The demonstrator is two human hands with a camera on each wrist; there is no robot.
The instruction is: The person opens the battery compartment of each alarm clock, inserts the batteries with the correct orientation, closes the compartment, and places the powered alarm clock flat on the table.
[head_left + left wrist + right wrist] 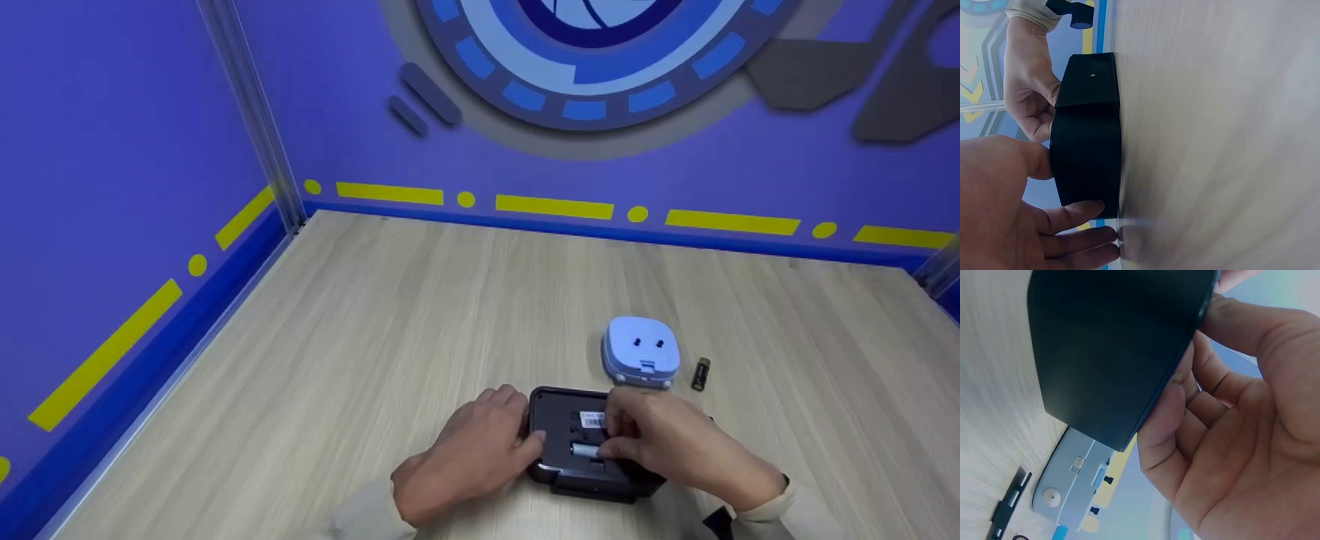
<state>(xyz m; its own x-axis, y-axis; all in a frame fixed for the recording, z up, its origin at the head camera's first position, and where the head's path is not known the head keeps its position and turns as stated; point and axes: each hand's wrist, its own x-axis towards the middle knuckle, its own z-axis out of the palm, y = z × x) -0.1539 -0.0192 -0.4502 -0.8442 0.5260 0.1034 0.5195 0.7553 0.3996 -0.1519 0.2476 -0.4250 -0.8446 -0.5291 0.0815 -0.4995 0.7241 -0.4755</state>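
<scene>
A black box-shaped device [559, 442] lies on the table with a small battery slot and a barcode label on its upper face. In the slot shows a silvery-white battery [583, 450]. My right hand [667, 435] is over the device, fingers curled, its thumb and fingertips pinching the battery's right end. Against the device's left side rests my left hand [480, 446], thumb at the top edge and fairly straight fingers along the side. The left wrist view shows the device's dark side wall [1086, 152] between both hands. The slot is hidden in both wrist views.
A light-blue rounded device [641, 346] with two small black pegs stands behind the black one. To its right lies a loose black-and-gold battery [700, 374]. A slotted black strip [1008, 509] lies nearby in the right wrist view. Blue printed walls [525, 172] border the table.
</scene>
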